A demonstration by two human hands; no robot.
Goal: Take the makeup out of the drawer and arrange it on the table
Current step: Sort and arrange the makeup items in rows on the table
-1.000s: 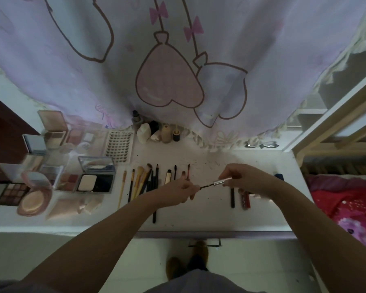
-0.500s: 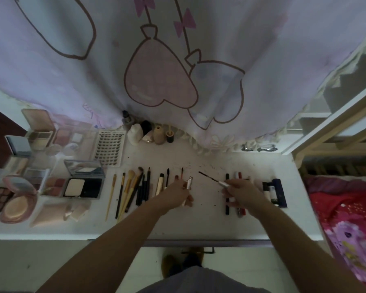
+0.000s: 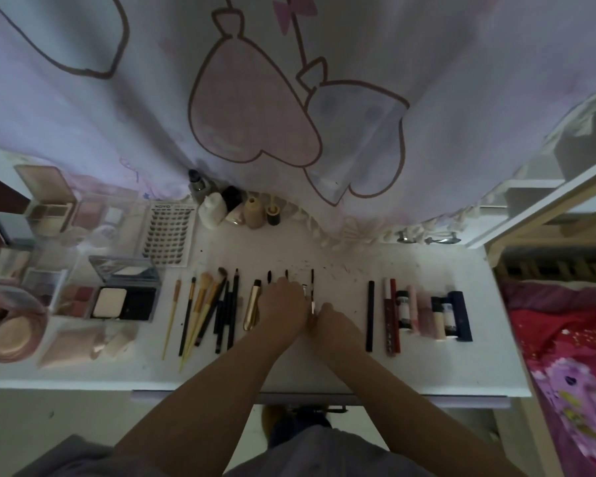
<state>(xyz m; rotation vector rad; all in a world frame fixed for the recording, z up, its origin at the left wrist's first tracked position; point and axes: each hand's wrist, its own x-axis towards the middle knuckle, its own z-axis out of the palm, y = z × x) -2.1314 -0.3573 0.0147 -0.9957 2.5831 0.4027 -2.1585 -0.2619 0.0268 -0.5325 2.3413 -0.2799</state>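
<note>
Both of your hands met at the middle of the white worktop (image 3: 427, 370): your left hand (image 3: 283, 301) lay knuckles-up over the thin applicators, its fingers curled down on them, though I could not tell what they grasped. Your right hand (image 3: 327, 320) pinched the lower end of a slim liner brush (image 3: 312, 287) lying flat and pointing toward the curtain (image 3: 324, 98), between the gold tube (image 3: 252, 306) and the black pencil (image 3: 370, 315).
</note>
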